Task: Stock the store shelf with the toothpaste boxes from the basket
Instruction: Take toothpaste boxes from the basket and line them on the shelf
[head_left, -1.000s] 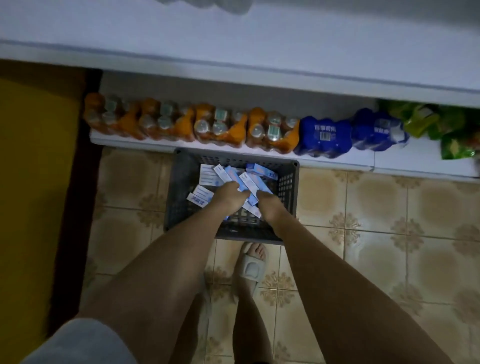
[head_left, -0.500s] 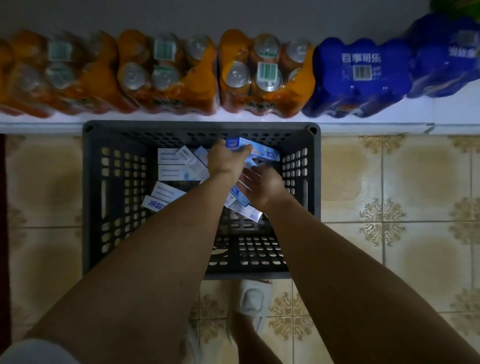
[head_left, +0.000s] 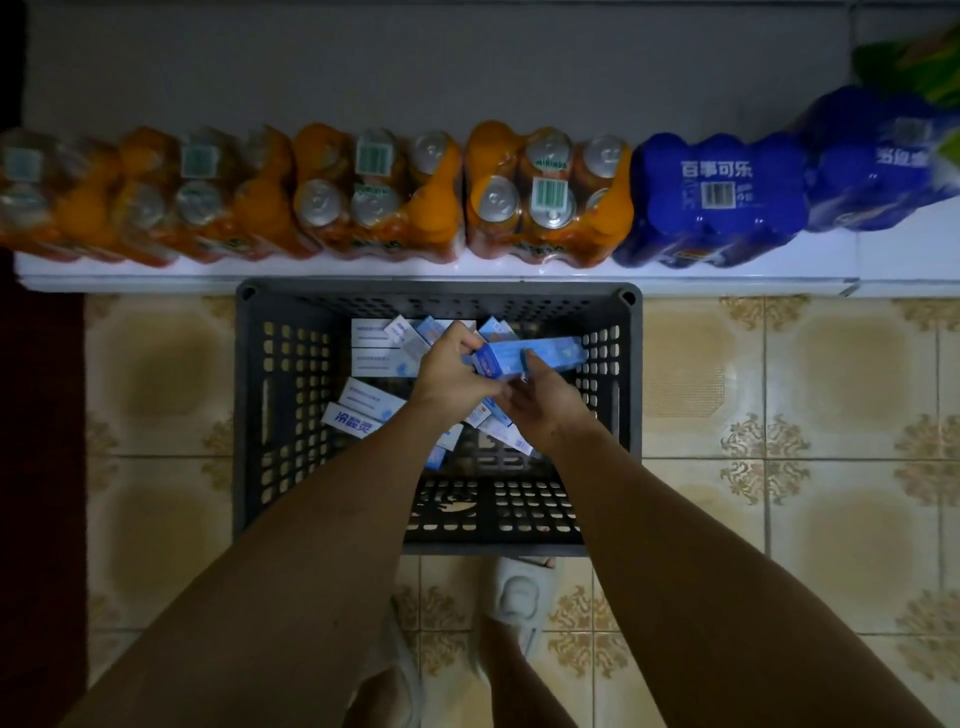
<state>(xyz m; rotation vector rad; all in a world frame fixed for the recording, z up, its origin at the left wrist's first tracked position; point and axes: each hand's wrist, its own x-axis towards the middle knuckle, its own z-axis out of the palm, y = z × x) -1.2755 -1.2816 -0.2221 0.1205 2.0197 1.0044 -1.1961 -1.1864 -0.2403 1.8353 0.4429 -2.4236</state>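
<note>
Four orange can packs (head_left: 545, 192), two blue packs (head_left: 717, 197), perhaps ten boxes (head_left: 371, 397).

Bare forearms, no sleeves – pale slide sandal (head_left: 519, 597) on foot.

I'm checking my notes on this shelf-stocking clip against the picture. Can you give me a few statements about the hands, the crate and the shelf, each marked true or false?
1. Both hands grip one blue cardboard toothpaste box over the dark grey perforated plastic crate. True: the left hand and right hand both hold it.
2. The crate is empty apart from that box. False: more white and blue toothpaste boxes lie loose inside.
3. Orange shrink-wrapped packs of drink cans stand on the white low shelf behind the crate. True.
4. The blue shrink-wrapped pack stands left of the orange packs. False: it stands to their right.
5. The crate stands on the shelf. False: it stands on the patterned beige tiled floor.
</note>
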